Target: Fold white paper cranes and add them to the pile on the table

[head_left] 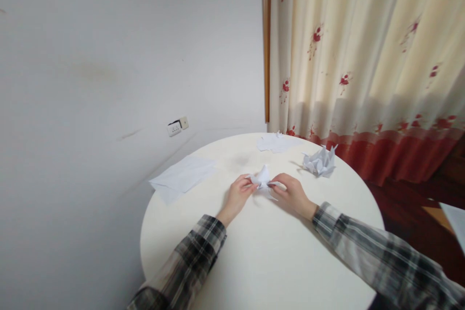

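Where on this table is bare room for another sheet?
Widest: the near table top between both sleeves. Smaller: between the flat sheets and the left hand holding folded paper. Crowded: far edge, with another sheet and paper pile.

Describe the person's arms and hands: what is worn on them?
Both arms are covered by long shirt sleeves in a plaid pattern of black, grey and white; the left sleeve and right sleeve end at the wrists. The left hand and right hand are bare, without gloves; no ring or watch is visible.

The folded piece (263,179) is thin white paper with sharp creases; the tabletop (261,252) looks smooth and matt; the sleeves (203,247) are checked cloth.
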Demonstrator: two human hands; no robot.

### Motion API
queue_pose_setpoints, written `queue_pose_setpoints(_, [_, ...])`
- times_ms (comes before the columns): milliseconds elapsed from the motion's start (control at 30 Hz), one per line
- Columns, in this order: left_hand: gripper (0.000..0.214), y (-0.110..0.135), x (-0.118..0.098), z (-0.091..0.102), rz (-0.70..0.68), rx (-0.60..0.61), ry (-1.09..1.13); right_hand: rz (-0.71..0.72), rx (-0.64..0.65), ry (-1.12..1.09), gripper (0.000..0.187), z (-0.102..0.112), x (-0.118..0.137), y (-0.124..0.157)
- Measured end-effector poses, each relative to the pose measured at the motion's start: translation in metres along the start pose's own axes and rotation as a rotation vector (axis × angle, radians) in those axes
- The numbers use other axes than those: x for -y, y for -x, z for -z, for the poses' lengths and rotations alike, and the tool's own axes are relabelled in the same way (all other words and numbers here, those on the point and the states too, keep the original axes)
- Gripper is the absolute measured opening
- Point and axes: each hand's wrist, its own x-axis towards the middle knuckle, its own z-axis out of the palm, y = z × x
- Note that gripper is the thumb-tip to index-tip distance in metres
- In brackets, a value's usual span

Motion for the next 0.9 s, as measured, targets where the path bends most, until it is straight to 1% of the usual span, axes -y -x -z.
queue_pose_setpoints(133, [0.018,-0.001,-0.009,-0.005,0.024,-0.041,0.135,0.083,-0.087,-0.056,0.012,0.001,-0.001,-0.003])
queue_pose_setpoints(233, [0.020,-0.001,-0.016,-0.007,0.054,-0.047,0.195,0.101,-0.130,-0.102,0.010,0.000,-0.001,-0.005])
queue_pose_setpoints(367, [0.020,0.000,-0.020,-0.008,0.067,-0.028,0.222,0.053,-0.134,-0.202,0.010,-0.003,-0.002,-0.005])
queue_pose_setpoints(500, [0.021,0.000,-0.015,-0.006,0.072,-0.005,0.237,-0.042,-0.100,-0.304,0.012,-0.007,-0.006,-0.002])
queue_pose_setpoints(600, [0.022,0.000,-0.012,-0.006,0.080,-0.006,0.242,-0.096,-0.091,-0.328,0.015,-0.009,-0.008,-0.001])
queue_pose_setpoints(733, [0.023,0.001,-0.015,-0.006,0.103,0.006,0.237,-0.107,-0.088,-0.323,0.016,-0.009,-0.009,-0.001])
queue_pose_setpoints(900, [0.025,0.003,-0.020,-0.006,0.098,0.005,0.227,-0.119,-0.066,-0.342,0.014,-0.010,-0.008,0.000])
